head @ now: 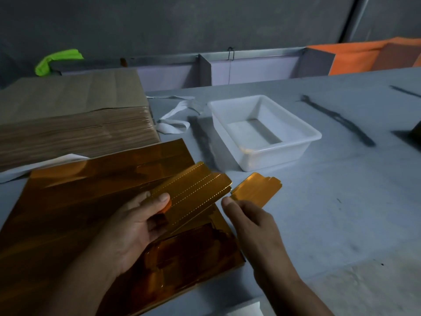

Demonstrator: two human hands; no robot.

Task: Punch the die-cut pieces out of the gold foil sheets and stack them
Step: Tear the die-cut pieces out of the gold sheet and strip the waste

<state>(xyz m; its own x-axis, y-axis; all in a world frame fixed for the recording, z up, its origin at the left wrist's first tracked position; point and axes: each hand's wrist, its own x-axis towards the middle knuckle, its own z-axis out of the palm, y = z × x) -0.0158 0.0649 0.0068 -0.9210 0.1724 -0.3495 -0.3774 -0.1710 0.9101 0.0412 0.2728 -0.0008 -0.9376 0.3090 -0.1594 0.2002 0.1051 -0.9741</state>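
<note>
— Where is the loose piece (255, 189) relative to the stack?

— Just to the right of it, with a narrow gap between them. The right hand (252, 222) pinches its near end, thumb on top; the fingers beneath are hidden. The left hand (136, 224) grips the stack of punched pieces (196, 192), thumb pressing down on its near end, above the gold foil sheets (79, 213) that lie on the worktop (341, 201).

— How do the long axes run?

— Both run from near-left to far-right, almost parallel. The piece sits slightly lower and further right.

— So which hand moves?

— The right one, I'd say. It is the one carrying the piece, and a short slide leftward should lay it on top with little turning.

— And the white tub (314, 133)?

— It sits beyond both hands, well apart from them.
</note>
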